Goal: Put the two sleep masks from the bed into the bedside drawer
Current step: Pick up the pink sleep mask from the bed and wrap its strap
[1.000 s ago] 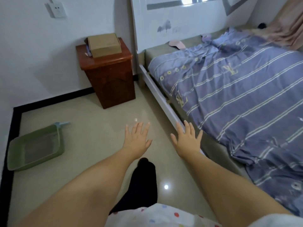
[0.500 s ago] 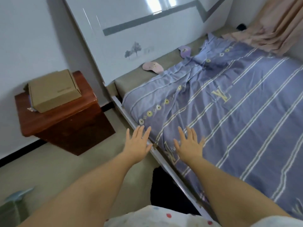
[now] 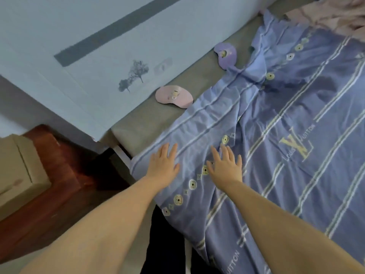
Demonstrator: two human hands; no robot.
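A pink sleep mask [image 3: 173, 96] lies flat on the grey mattress strip by the headboard. A purple sleep mask [image 3: 226, 55] lies farther along the same strip, its lower end touching the blanket's edge. My left hand [image 3: 163, 162] is open, fingers spread, over the blanket's near corner, well short of the pink mask. My right hand [image 3: 225, 167] is open beside it, also above the blanket. Both hands hold nothing. The reddish-brown bedside cabinet [image 3: 59, 186] stands at lower left; its drawer front is not visible.
A cardboard box [image 3: 15, 167] sits on top of the cabinet. The purple striped blanket [image 3: 286, 135] covers most of the bed. The white headboard [image 3: 88, 62] rises behind the masks. A pink cloth [image 3: 339, 18] is bunched at the far right corner.
The view has swung closer to the bed's head. Both open hands have moved from over the floor and bed rail to over the blanket, nearer the masks.
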